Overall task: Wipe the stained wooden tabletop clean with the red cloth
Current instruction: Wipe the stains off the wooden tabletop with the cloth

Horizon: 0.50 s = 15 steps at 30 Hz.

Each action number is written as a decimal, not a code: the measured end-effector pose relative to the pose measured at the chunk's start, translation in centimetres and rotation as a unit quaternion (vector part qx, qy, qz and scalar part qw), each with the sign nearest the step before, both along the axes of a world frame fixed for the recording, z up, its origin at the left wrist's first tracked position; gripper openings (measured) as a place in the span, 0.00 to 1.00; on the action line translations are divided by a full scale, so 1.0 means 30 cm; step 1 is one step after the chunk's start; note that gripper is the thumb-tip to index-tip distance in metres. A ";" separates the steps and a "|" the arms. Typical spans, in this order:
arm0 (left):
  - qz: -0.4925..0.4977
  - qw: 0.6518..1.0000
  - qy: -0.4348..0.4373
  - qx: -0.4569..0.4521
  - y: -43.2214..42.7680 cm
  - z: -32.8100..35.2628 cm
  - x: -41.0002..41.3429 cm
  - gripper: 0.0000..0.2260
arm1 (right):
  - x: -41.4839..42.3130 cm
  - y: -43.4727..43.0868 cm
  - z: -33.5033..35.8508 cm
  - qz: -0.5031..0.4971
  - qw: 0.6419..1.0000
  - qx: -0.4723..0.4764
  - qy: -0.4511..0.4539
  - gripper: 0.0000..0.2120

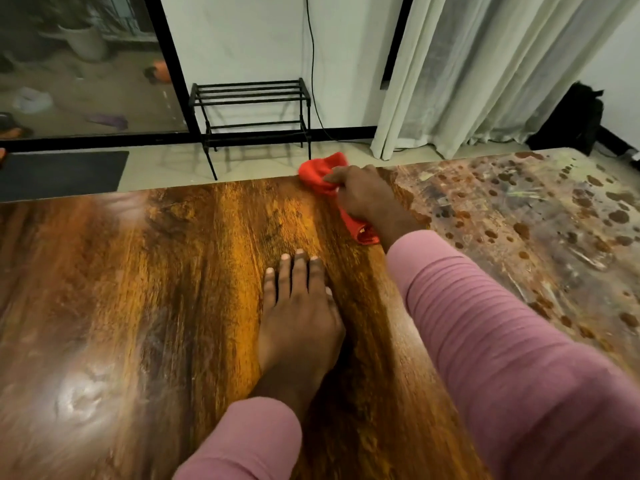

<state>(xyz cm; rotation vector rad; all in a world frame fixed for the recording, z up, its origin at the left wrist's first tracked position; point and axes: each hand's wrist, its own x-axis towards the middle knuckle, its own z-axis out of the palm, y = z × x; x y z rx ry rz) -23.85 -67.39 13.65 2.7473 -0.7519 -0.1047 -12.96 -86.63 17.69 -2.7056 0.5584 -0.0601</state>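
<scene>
Red cloth [320, 174], soft and bunched, sits at the far edge of the brown wooden worktop [156, 289], just above the centre of the frame. It looks light and limp, the kind of thing that folds and slides under the palm, so it wants a gathered handful pressed flat rather than a pinch at one corner. The right hand [363, 199] has exactly that: its grip is closed over the cloth, fingers curled around the crumpled upper part, while a loose tail pokes out below the wrist toward the pink ribbed sleeve [485, 323]. The left hand [299, 317] lies open and flat on the glossy wood, lower centre, holding nothing. The cloth sits right at the boundary: to its left the grain shines, to its right the surface is dull and spotted with dark stains [554, 220], so I would judge much wiping remains there.
</scene>
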 end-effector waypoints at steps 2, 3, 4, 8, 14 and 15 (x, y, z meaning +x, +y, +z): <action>-0.003 1.000 -0.001 0.003 -0.003 -0.001 -0.003 0.26 | -0.051 -0.063 0.002 -0.088 0.993 -0.078 -0.010 0.13; -0.003 1.000 0.000 0.003 -0.003 -0.001 -0.004 0.25 | -0.076 -0.085 0.001 -0.122 0.986 -0.116 -0.009 0.12; -0.005 1.000 -0.001 0.004 0.000 -0.002 0.000 0.26 | -0.097 -0.086 0.004 -0.137 0.981 -0.140 -0.003 0.13; 0.017 1.000 -0.014 0.018 -0.013 0.007 0.001 0.25 | -0.110 -0.007 -0.004 0.026 0.994 -0.109 0.005 0.18; 0.057 0.998 -0.013 0.028 -0.243 0.060 -0.049 0.24 | -0.157 -0.160 -0.016 0.092 0.992 -0.079 -0.043 0.17; 0.039 0.999 -0.002 0.013 -0.287 0.049 -0.060 0.24 | -0.150 -0.212 -0.013 0.026 0.994 -0.095 -0.041 0.15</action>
